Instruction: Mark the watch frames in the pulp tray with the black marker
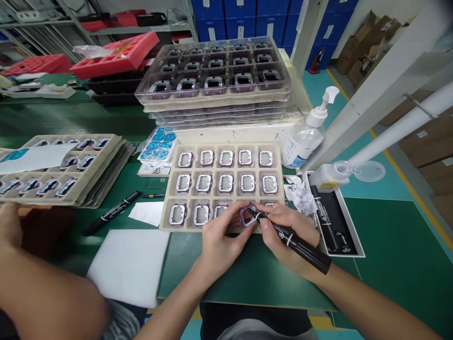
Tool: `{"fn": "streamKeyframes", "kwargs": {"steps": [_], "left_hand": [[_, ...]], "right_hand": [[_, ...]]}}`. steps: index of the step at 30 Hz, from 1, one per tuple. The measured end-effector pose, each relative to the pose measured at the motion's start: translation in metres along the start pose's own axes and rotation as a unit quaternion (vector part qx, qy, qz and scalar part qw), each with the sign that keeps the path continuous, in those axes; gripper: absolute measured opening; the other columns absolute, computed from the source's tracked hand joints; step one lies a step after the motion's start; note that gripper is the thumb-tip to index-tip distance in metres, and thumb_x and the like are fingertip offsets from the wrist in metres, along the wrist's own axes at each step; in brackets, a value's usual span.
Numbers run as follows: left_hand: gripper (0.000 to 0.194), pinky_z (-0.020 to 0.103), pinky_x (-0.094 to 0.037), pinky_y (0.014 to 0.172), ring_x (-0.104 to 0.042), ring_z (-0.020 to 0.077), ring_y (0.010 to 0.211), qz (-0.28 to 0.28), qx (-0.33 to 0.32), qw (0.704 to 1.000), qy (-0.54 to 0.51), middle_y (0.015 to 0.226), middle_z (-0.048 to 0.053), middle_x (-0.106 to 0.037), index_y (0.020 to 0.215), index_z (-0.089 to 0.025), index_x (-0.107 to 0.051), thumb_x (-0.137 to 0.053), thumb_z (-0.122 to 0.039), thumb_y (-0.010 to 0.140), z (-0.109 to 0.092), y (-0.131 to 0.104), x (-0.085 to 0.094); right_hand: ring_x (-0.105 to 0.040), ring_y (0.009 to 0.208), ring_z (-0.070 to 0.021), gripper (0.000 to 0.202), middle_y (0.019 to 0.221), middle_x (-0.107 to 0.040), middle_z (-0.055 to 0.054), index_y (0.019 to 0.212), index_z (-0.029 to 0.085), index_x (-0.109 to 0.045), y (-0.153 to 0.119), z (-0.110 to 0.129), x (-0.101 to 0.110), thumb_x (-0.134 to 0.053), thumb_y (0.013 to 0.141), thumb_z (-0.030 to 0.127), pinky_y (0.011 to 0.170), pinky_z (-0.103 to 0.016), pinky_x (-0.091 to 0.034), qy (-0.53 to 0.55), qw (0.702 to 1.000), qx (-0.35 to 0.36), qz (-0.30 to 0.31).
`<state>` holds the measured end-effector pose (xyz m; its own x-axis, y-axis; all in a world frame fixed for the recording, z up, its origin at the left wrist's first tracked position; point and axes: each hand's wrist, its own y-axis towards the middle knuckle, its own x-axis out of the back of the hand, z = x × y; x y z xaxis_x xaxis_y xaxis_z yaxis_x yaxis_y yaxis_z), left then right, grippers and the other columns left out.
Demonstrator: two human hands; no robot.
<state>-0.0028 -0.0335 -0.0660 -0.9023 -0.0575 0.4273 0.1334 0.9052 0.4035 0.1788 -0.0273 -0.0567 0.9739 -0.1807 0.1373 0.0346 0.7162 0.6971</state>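
Head view: right hand (283,231) grips marker (293,243), tip up-left on frame (245,216).

Tray (170,189) behind hands, bottle (300,144) right

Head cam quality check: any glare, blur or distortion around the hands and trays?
Head view: strong wide-angle bending, the white frame posts at right bow outward. Glare on the clear plastic trays stacked at the back. Lighting even and soft, only faint shadows under the left hand and right hand. The purple frame part and black marker they hold are sharp; another person's forearm at lower left is soft.
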Motion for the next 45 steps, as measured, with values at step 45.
{"fn": "streamKeyframes", "kwargs": {"steps": [45], "left_hand": [[0.037,0.009,-0.057,0.074,-0.071,0.0048,0.069,-0.002,-0.080,0.992,0.103,0.095,-0.002,-0.079,0.135,-0.017,-0.070,-0.078,-0.011,0.099,-0.0008,-0.0004,0.0010]], "right_hand": [[-0.084,0.103,-0.0204,0.020,0.097,-0.080,-0.007,0.103,0.018,-0.065,-0.0029,-0.0020,-0.0006,-0.071,0.097,0.000,0.097,-0.026,-0.069,-0.050,0.998,0.029,-0.001]]}}
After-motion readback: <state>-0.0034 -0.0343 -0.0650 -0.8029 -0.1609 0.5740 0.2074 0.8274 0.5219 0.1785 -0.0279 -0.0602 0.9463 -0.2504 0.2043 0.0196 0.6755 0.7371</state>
